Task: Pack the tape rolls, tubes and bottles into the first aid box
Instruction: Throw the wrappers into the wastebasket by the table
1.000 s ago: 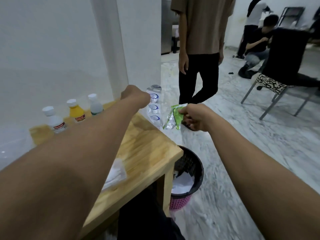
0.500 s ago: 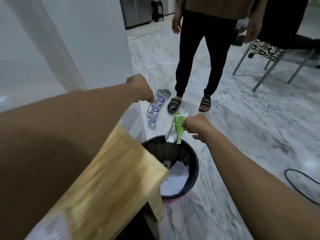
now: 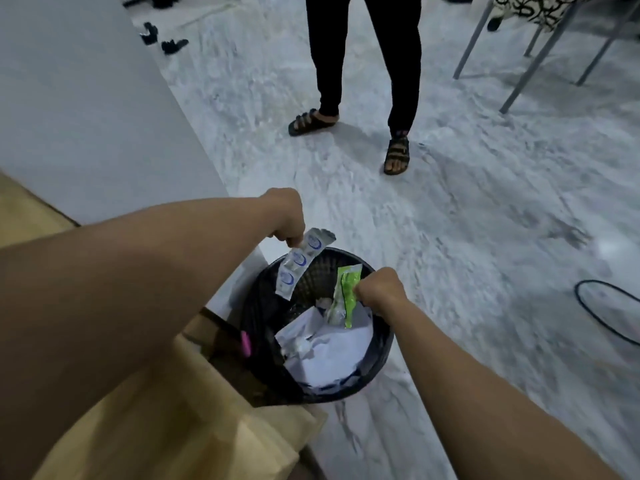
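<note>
Left hand [image 3: 284, 216] pinches a white-and-blue plastic wrapper [image 3: 300, 262]; right hand [image 3: 379, 289] pinches a green plastic wrapper [image 3: 346, 294]; both hang lengthwise over the black mesh waste bin [image 3: 382, 355], the green one lower. First aid box not in view.

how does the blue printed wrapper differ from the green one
In the left hand, the blue-printed wrapper is silvery; in the right hand, the green wrapper is part clear. The blue-printed wrapper hangs over the far rim of the bin, the green wrapper lower, over the paper inside. Both dangle, pinched at the top.
</note>
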Demonstrator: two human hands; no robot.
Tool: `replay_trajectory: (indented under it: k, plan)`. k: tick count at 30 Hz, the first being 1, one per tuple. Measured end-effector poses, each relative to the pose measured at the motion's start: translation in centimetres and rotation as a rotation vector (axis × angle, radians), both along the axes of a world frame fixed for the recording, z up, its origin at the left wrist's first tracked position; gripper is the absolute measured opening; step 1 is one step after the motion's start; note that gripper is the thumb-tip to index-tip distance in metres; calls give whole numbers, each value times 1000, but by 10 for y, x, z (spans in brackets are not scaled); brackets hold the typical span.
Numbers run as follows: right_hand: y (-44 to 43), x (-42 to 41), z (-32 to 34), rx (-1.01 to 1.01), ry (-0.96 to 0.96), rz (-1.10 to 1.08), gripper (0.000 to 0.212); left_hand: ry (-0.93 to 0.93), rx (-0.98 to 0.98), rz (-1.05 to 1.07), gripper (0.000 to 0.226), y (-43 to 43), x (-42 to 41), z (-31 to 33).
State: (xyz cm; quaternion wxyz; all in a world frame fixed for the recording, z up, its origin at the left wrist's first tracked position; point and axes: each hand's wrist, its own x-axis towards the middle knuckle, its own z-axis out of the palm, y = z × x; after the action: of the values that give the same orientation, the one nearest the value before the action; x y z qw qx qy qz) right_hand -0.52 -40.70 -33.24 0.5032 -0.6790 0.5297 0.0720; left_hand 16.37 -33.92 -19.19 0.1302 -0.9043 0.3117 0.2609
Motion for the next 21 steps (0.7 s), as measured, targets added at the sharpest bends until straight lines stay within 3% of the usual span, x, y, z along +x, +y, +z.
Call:
replay_trajectory:
  k: [13,17,21]
  plan:
    - [-1,1,-33,-8,53,40,41,163,155,42,19,-8,7,-41]
    - [0,5,-15,-67,31,64,31,214,89,59,15,-2,8,-23]
    - [-1,13,28,-195,-16,144,25,186,-77,19,37,11,0,10]
